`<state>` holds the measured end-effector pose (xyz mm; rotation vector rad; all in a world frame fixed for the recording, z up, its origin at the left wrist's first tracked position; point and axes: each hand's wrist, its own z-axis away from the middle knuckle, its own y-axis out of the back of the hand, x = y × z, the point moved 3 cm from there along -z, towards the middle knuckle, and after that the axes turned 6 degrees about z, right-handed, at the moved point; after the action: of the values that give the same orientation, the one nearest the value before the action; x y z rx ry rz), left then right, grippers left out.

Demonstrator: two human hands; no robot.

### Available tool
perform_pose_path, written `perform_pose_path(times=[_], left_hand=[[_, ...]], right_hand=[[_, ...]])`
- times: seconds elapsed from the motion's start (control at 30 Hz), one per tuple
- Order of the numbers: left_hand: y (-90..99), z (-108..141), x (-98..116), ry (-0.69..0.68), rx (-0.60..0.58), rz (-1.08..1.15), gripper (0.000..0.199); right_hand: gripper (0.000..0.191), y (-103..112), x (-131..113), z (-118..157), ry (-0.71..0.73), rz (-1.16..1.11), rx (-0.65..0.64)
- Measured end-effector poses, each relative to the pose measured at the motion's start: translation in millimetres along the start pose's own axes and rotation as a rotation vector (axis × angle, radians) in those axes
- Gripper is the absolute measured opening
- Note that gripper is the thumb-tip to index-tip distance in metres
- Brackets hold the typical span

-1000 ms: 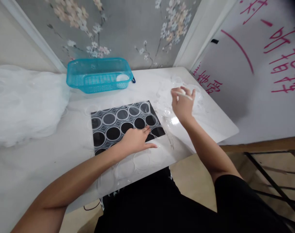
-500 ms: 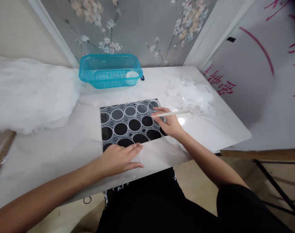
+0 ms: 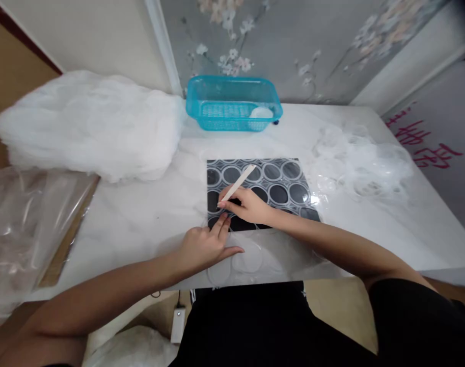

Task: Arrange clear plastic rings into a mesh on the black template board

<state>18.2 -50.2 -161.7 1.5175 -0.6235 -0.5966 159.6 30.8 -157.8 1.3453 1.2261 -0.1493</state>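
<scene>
While pinching a pale stick [image 3: 238, 183] in the right hand [image 3: 243, 204], holds its lower tip close over the left part of a dark ring-patterned sheet [image 3: 278, 193]. Cannot tell whether in contact or just above. Closes thumb and fingertips round the stick near that end, slanting the upper end away and to the right. With the left hand [image 3: 205, 247], extends two fingers pressed together to the sheet's near edge, just beside the tip, and spreads the thumb apart. Cannot make out the remaining left fingers.

Finds the sheet flat near the front of the white table [image 3: 419, 234]. Seems, by judgement, at close stick work, with the left hand as brace. Calls next for a light, steady pinch and left fingertips out of the tip's path.

Counts: one stick, one sheet. On the sheet, five dark rounds in the first uncropped row, one partly behind the stick; cannot total the rest under the hands. Beyond, one blue basket [image 3: 220, 122] with one white round piece [image 3: 261, 112] inside. At left, one white fluffy heap [image 3: 90, 125]. At right, one tangle of clear film [image 3: 370, 168], too merged for numbering its pieces.
</scene>
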Motion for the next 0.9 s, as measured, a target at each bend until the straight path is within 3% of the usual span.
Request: perform_pose_path(times=[0.6,0.9], left_hand=[[0.1,1,-3,0.060,-0.035,0.132,0.074],[-0.3,-3,-8,0.078,-0.007,0.145,0.070]], right_hand=[[0.018,-5,6,0,0.052,0.042,-0.015],[0.020,-9,-1,20,0.425,0.550,-0.173]])
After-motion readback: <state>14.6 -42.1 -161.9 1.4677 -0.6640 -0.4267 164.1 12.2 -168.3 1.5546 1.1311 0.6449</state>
